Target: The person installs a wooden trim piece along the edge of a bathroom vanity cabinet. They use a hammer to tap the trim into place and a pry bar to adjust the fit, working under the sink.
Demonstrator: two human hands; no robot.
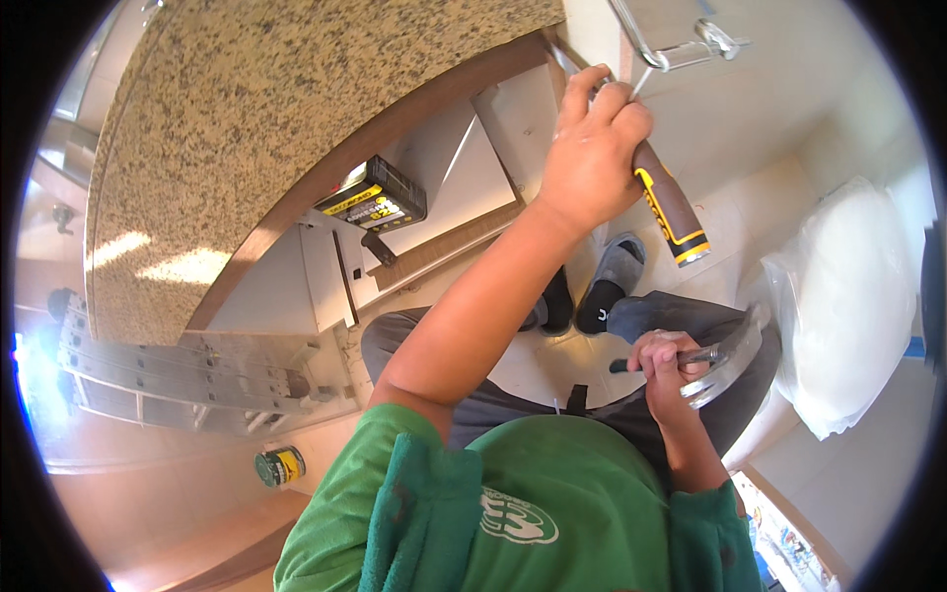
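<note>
My left hand (597,148) is closed around a chisel (673,207) with a dark brown and yellow handle and a metal end cap. The chisel's blade reaches up to the corner of the brown wooden edge (409,109) beneath the speckled granite countertop (296,89). Lower down, over my right thigh, my right hand (673,370) grips a hammer (730,363) with a dark handle. The hammer's metal head is smeared by motion and stands apart from the chisel.
A black and yellow rectangular can (380,197) stands in the open cabinet under the countertop. To the right hangs or stands a white plastic bag (838,316). A ladder (178,380) and a small green and yellow can (280,466) are at left. Chromed metal fittings (691,51) jut out beyond my left hand.
</note>
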